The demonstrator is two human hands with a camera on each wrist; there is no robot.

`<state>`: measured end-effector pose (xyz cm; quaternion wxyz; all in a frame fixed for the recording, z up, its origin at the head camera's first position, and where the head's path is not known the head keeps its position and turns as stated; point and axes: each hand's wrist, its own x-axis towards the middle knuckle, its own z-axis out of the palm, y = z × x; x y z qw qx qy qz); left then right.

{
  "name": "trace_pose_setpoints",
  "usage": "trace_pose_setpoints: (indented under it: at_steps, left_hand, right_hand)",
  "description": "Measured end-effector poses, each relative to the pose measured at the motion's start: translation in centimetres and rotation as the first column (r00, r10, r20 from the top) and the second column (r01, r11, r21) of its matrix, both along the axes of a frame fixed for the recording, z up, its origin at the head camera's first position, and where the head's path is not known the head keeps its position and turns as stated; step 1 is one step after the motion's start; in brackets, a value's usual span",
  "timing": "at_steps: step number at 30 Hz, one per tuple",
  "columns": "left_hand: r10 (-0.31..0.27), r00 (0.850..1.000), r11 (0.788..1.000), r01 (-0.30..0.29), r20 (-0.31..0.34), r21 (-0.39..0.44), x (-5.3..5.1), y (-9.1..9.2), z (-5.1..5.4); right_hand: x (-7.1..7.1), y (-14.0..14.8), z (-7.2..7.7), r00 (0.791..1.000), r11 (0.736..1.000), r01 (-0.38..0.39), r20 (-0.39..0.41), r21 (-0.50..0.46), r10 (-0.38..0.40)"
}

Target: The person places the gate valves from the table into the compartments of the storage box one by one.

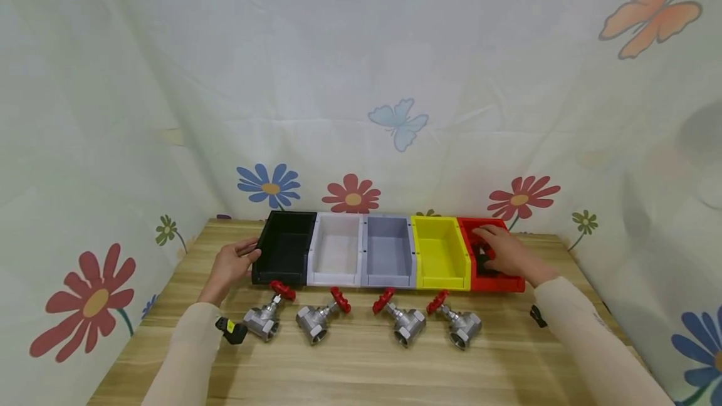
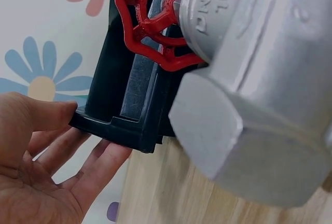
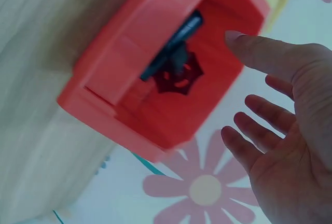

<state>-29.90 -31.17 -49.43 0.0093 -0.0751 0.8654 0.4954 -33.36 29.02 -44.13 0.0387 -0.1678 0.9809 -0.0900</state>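
At the left end of the bin row, my left hand (image 1: 230, 268) holds the outer edge of the black bin (image 1: 284, 249). In the left wrist view the thumb of this hand (image 2: 46, 167) lies at the rim of the black bin (image 2: 111, 125), with fingertips partly hidden behind it. My right hand (image 1: 507, 252) is over the red bin (image 1: 496, 284). The right wrist view shows that hand (image 3: 290, 99) with spread fingers and nothing in them, beside the red bin (image 3: 140, 22). Inside lies a dark valve (image 3: 179, 58) with a red handwheel.
White (image 1: 335, 279), grey (image 1: 389, 281) and yellow bins (image 1: 442, 282) stand between the end bins. Several silver valves with red handwheels, one at the left (image 1: 264, 321), lie in front on the wooden table (image 1: 372, 374). A small black item (image 1: 538, 316) lies at the right.
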Motion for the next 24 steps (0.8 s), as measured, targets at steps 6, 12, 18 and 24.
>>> trace_pose_setpoints:
  at_steps: [6, 12, 18, 24]
  left_hand:
    - [0.004, 1.0, 1.0, -0.004, 0.004, 0.005, 0.0, 0.0, 0.1]
    - [0.008, 1.0, 1.0, -0.008, 0.021, -0.001, 0.0, 0.0, 0.0]
    - [0.006, 1.0, 1.0, -0.006, 0.027, 0.003, 0.0, -0.1, -0.1]
    - [0.012, 0.999, 1.0, -0.012, 0.032, -0.003, 0.0, 0.0, 0.0]
  right_hand:
    - [1.1, 0.0, 1.8, 0.999, 1.0, -0.004, -0.035, 0.011, 0.004]
    - [2.0, 0.1, 3.0, 0.997, 0.999, -0.033, -0.071, 0.042, 0.036]
    - [3.4, 0.0, 4.0, 0.989, 0.996, -0.07, -0.128, 0.056, 0.077]
    - [5.1, -0.5, 5.2, 0.967, 0.987, -0.13, -0.208, 0.091, 0.147]
